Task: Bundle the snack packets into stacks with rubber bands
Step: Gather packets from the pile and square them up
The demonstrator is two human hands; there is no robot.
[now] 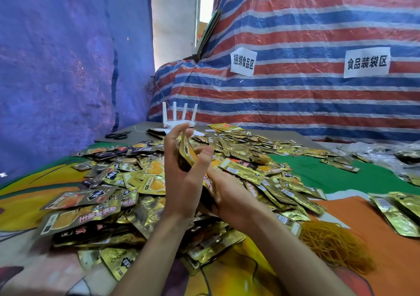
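A big heap of gold and black snack packets [245, 170] covers the middle of the table. My left hand [181, 173] is raised above the heap, holding a small upright stack of packets [188, 152] between thumb and fingers. My right hand [227, 195] lies lower, just right of the left, gripping the bottom of the same stack; its fingers are partly hidden. A loose pile of yellow-brown rubber bands [329, 243] lies on the orange cloth to the right of my right forearm.
Black scissors [117, 135] and a white router [179, 118] sit at the table's far end. More packets [400, 213] lie at the right edge. A blue tarp [68, 68] hangs left, a striped tarp [318, 34] with paper signs behind.
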